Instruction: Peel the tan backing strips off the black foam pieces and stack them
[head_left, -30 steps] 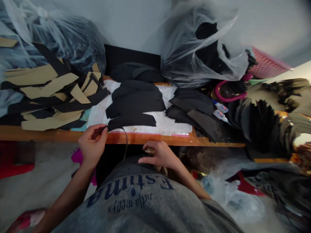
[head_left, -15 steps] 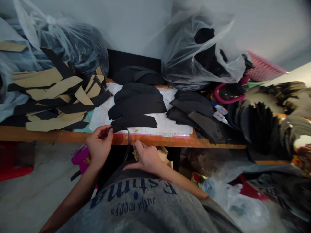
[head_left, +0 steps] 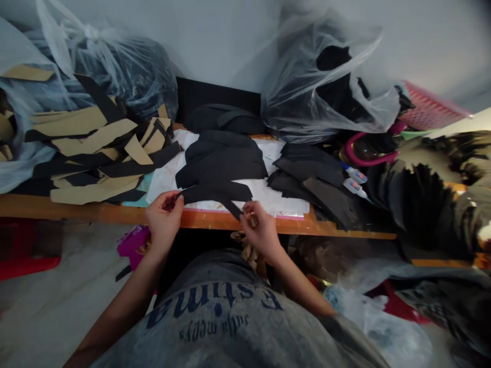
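My left hand (head_left: 164,217) is at the table's front edge, thumb and fingertips pinched on the left end of a thin black strip (head_left: 230,205). The strip lies over a flat black cut piece (head_left: 240,191), and the two are hard to tell apart where they overlap. To the right, my right hand (head_left: 262,230) has its fingers closed on the strip's other end, which slants down over the edge. Just beyond both hands, a stack of black cut pieces (head_left: 222,158) rests on white paper (head_left: 264,191).
Black and tan offcuts (head_left: 95,143) are heaped on the left. More black pieces (head_left: 307,168) lie to the right, beside small glue bottles (head_left: 355,188). Filled plastic bags (head_left: 130,66) stand against the wall. A pink basket (head_left: 429,107) is at the far right.
My right hand has come up and right to the table edge and taken hold of the strip's hanging end. The strip now stretches rightward. My left hand keeps its pinch.
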The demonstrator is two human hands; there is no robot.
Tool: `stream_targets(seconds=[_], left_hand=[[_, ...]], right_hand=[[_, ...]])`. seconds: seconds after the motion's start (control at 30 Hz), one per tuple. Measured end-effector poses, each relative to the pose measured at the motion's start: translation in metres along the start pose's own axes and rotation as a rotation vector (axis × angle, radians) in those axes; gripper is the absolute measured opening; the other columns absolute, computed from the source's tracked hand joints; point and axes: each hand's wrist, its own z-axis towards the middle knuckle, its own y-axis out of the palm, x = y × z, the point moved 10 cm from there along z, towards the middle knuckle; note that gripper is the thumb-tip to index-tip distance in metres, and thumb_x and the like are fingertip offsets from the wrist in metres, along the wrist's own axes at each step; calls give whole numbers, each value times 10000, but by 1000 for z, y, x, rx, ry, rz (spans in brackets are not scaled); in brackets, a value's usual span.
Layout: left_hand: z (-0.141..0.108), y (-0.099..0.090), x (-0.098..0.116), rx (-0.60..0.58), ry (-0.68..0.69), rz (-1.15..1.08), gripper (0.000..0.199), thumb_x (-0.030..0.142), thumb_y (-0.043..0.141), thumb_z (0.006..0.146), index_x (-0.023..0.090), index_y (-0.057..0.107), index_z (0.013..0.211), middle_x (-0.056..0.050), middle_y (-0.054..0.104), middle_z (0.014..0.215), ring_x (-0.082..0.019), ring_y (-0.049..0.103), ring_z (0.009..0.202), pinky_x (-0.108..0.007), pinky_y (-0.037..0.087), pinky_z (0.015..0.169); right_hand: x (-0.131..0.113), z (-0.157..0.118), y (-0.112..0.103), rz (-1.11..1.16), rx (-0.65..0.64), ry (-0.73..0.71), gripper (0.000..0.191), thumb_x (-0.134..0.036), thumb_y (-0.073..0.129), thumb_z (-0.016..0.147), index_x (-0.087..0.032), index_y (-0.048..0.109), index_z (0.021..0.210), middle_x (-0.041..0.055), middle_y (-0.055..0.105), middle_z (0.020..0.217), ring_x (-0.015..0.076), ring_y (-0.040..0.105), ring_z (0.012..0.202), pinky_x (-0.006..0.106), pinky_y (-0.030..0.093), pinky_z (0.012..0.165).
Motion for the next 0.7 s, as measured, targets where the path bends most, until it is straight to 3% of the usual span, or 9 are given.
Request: stream_targets(seconds=[0.13,0.37,0.7], left_hand=[[3,9,1,-16,47,40,280,358,689,796,154,745,980,-57,750,889,-153,685,761,-281,559,733],[0,15,2,-18,111,134,302,370,655,832,147,739,1018,-79,748,932,-167,685,780,-316,574,774],[1,18,2,-49,145,280,314,363,634,841,152,734,1050,-72,729,934,-161,657,763,-300,555,735]], right_hand=[[34,26,-25,160,75,153,314,-255,632,869,-233,532,1166,-49,599,743,144,579,642,255,433,643],[48,56,-21,280,33,181,354,-280,697,791,-205,600,1124,-61,505,710,128,471,631,256,381,630],[51,68,-12,50,-28,175,389,-268,654,754,-207,608,1135,-56,515,708,151,481,642,261,368,646]])
